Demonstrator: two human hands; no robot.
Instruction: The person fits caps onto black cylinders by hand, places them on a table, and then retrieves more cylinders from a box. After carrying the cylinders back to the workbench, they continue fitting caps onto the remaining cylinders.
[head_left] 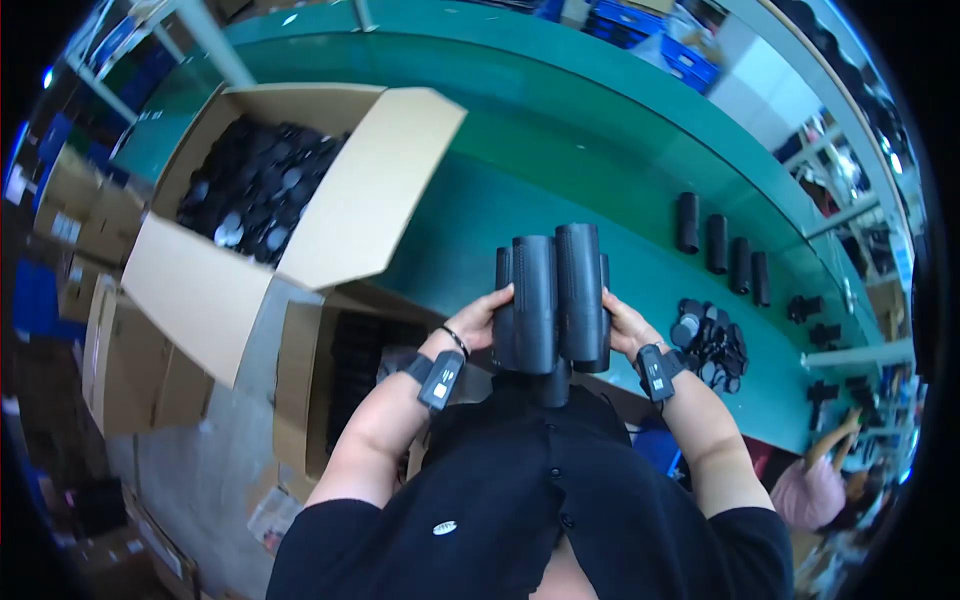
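Between my two hands is a bundle of several black plastic cylinders (535,305), standing upright side by side in front of my chest. From its left side, my left hand (482,318) presses in, with the fingers partly hidden behind the cylinders. My right hand (628,325) grips the right side of the same bundle, thumb in front. Another short dark cylinder end (556,388) shows just below the bundle. To the right, a pile of black round discs (712,345) lies on the green bench (610,250).
Beyond the pile, several black cylinders (718,243) stand in a row. An open carton (375,190) full of black discs is at the left. Below it another carton (293,385) holds dark pieces. A metal post (850,357) and a person in pink (808,495) are at the right.
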